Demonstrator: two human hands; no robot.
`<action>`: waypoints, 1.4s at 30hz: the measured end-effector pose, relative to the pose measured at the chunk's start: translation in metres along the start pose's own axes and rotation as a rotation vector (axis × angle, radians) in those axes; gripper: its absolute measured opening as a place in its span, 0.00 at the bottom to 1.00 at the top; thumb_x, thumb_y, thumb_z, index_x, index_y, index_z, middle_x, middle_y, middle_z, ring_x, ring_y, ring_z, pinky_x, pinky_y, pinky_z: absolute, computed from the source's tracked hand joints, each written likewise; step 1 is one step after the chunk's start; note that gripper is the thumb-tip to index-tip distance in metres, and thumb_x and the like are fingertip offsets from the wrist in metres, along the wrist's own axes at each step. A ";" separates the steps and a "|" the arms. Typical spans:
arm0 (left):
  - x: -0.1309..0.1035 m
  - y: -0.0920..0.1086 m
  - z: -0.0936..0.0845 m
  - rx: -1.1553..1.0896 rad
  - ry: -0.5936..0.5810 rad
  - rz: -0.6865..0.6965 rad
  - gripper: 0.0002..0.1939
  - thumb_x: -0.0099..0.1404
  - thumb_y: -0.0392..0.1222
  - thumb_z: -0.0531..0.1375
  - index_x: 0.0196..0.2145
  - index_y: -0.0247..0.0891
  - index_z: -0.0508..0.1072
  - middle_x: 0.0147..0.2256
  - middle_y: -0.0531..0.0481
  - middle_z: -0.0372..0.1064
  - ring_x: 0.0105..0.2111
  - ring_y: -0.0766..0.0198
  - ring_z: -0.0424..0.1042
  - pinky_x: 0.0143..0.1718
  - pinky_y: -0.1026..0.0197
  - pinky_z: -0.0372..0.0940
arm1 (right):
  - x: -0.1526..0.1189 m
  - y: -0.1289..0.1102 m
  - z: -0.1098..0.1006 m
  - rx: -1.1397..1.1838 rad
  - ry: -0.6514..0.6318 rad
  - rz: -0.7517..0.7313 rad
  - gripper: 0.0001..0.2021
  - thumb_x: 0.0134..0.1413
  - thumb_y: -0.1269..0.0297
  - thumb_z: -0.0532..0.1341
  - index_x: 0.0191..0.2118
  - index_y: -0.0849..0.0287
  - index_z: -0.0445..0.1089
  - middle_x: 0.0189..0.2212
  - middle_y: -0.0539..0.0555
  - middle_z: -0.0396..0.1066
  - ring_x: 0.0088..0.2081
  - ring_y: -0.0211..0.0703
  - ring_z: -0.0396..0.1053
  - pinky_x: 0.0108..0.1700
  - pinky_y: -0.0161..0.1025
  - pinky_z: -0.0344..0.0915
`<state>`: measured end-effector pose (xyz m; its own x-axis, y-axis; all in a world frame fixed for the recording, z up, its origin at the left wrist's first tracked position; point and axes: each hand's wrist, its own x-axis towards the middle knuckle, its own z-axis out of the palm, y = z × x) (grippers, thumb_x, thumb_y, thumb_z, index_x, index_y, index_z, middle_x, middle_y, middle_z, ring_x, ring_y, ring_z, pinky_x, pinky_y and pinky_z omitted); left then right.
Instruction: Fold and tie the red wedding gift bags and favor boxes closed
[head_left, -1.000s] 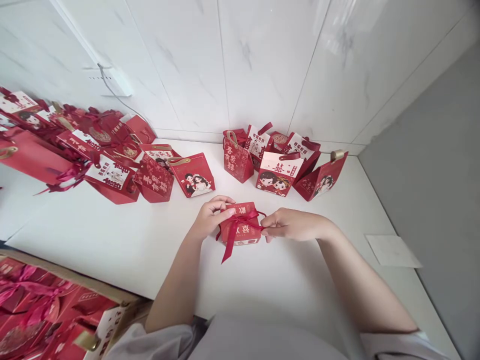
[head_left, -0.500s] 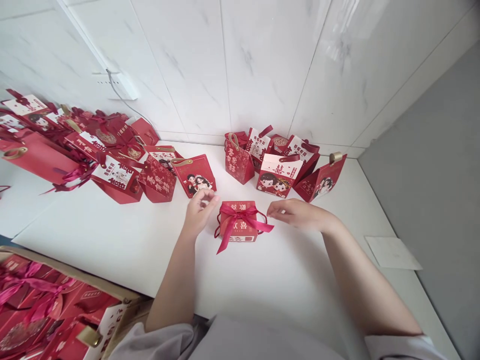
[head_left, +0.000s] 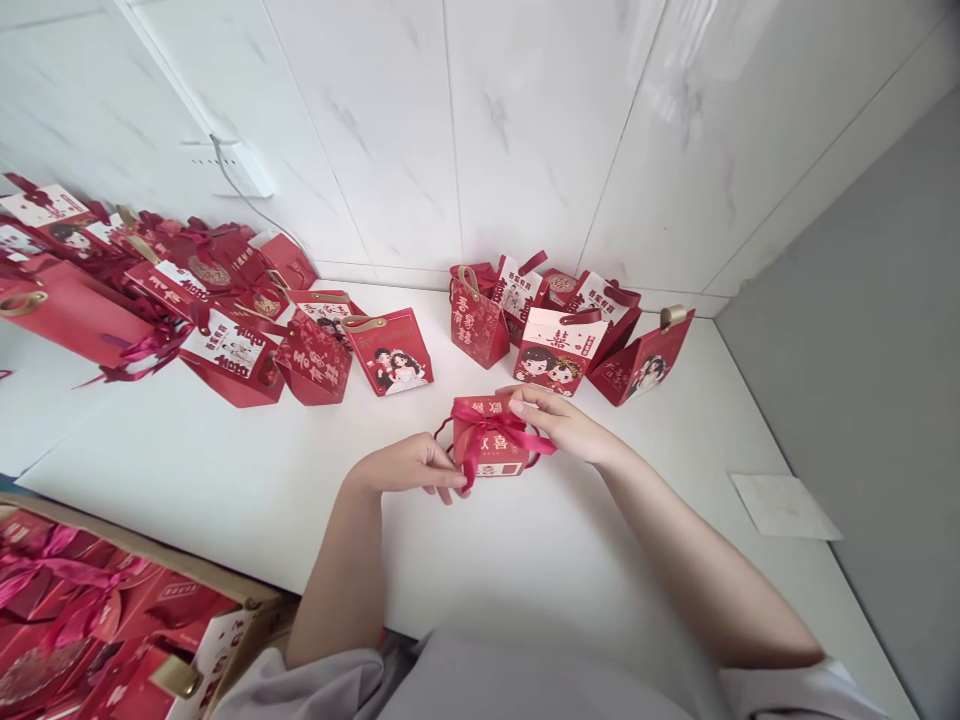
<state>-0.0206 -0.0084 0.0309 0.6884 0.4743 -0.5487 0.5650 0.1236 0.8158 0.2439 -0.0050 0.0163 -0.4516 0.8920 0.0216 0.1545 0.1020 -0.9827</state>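
Note:
A small red gift box point(head_left: 491, 462) with gold characters sits on the white table in front of me, cord handles looping out at its sides. A magenta ribbon point(head_left: 499, 424) is tied in a bow across its top. My left hand point(head_left: 405, 466) is closed at the box's near left corner, thumb and fingers pinching the hanging ribbon tail. At the far right corner my right hand point(head_left: 559, 418) grips the box, thumb on top near the bow; its other fingers are partly hidden behind.
Several red gift boxes point(head_left: 559, 350) stand behind, near the tiled wall. More boxes point(head_left: 311, 355) crowd the table's left side. A carton point(head_left: 247, 610) of ribboned boxes is at lower left. A white card point(head_left: 784, 505) lies at the right, beside a grey panel point(head_left: 862, 330).
Both hands have come in to the box: the left moved down and right to the ribbon tail, the right moved left onto the far corner. The box has shifted slightly right and turned.

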 end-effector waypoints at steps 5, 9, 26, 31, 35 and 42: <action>0.010 0.000 0.005 -0.128 0.196 0.012 0.23 0.62 0.61 0.57 0.39 0.38 0.79 0.44 0.43 0.76 0.38 0.57 0.77 0.37 0.62 0.64 | 0.002 0.000 -0.010 -0.051 0.077 -0.029 0.20 0.58 0.45 0.59 0.27 0.58 0.67 0.51 0.55 0.67 0.53 0.50 0.65 0.58 0.46 0.56; 0.019 0.001 0.011 -0.220 0.273 0.007 0.26 0.62 0.63 0.55 0.39 0.38 0.79 0.44 0.42 0.75 0.36 0.57 0.77 0.35 0.61 0.64 | 0.000 -0.002 -0.019 -0.057 0.036 -0.022 0.21 0.57 0.45 0.59 0.26 0.58 0.71 0.55 0.56 0.67 0.59 0.52 0.60 0.62 0.48 0.51; 0.029 -0.007 0.007 -0.486 0.484 0.184 0.17 0.60 0.54 0.62 0.33 0.36 0.70 0.40 0.44 0.75 0.45 0.58 0.72 0.43 0.59 0.67 | 0.000 0.002 -0.033 0.047 0.009 0.057 0.22 0.53 0.42 0.61 0.24 0.58 0.67 0.52 0.56 0.70 0.53 0.54 0.65 0.57 0.49 0.58; 0.027 -0.009 0.004 -0.479 0.502 0.216 0.15 0.61 0.53 0.61 0.32 0.37 0.70 0.39 0.46 0.75 0.44 0.60 0.72 0.46 0.57 0.66 | 0.002 0.011 -0.036 0.015 0.005 0.042 0.21 0.55 0.44 0.61 0.24 0.58 0.68 0.49 0.56 0.71 0.54 0.52 0.65 0.56 0.47 0.58; 0.024 -0.008 0.002 -0.437 0.506 0.229 0.15 0.61 0.53 0.61 0.31 0.37 0.70 0.37 0.47 0.74 0.42 0.61 0.72 0.46 0.57 0.66 | 0.003 0.015 -0.038 0.014 0.033 0.024 0.20 0.56 0.47 0.61 0.25 0.58 0.70 0.53 0.55 0.69 0.57 0.52 0.61 0.59 0.48 0.56; 0.018 -0.010 -0.003 -0.244 0.524 0.234 0.16 0.61 0.55 0.60 0.30 0.38 0.70 0.36 0.48 0.75 0.39 0.60 0.71 0.46 0.56 0.63 | 0.005 0.015 -0.034 0.023 0.053 0.011 0.21 0.55 0.44 0.61 0.23 0.57 0.72 0.52 0.55 0.70 0.58 0.53 0.61 0.60 0.49 0.54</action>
<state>-0.0150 0.0019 0.0138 0.4317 0.8701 -0.2377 0.2629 0.1307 0.9559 0.2740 0.0164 0.0077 -0.4026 0.9152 0.0196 0.1388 0.0822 -0.9869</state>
